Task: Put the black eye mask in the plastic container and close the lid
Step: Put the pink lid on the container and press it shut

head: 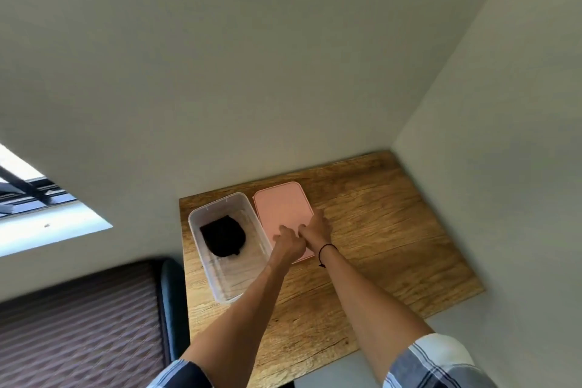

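The black eye mask [224,239] lies crumpled inside the clear plastic container [201,257], which stands open at the left of the wooden table [384,230]. The pink lid [280,208] lies flat on the table just right of the container. My left hand [288,242] rests on the lid's near half with its fingers curled. My right hand [316,227] lies on the lid's right edge, fingers pointing forward over it. Whether either hand grips the lid or only touches it is not visible. A dark cord is around my right wrist.
The table stands in a corner, with a pale wall [252,72] behind it and another on the right. A dark chair edge [171,299] and a striped cover [78,324] lie to the left of the table. A window [37,208] is at far left.
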